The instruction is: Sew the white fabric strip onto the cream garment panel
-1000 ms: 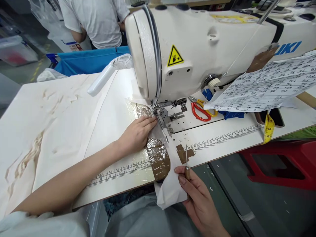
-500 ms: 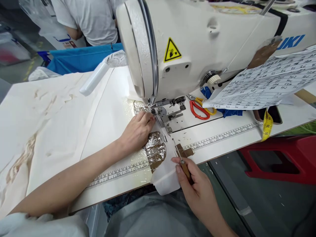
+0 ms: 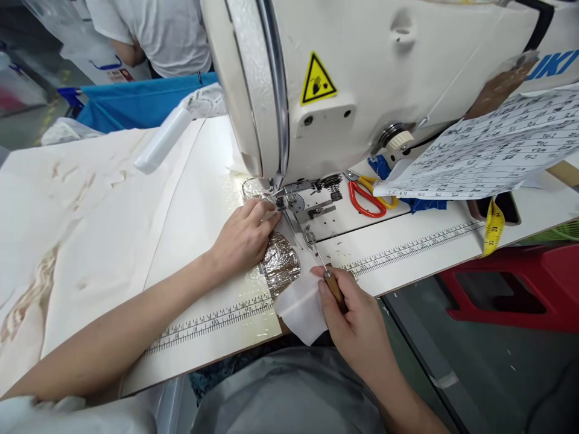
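Observation:
My left hand lies beside the needle area of a white sewing machine, fingers bent together and pressed on a strip of thin white fabric. The fabric runs from under the machine's foot toward the table's front edge, where its loose end hangs over. My right hand grips an awl by its wooden handle. The awl's thin metal tip reaches up to the small metal guide in front of the foot. Clear tape over a brown patch shows beside the fabric.
Red-and-yellow-handled scissors lie right of the needle. Written sheets hang from the machine, near a yellow tape measure. Pale fabric covers the table's left side. A red stool stands right; a person in white is behind.
My right hand has moved the awl up and slightly left, its tip now at the metal guide. The fabric's loose end has shifted up. The left hand stays by the needle.

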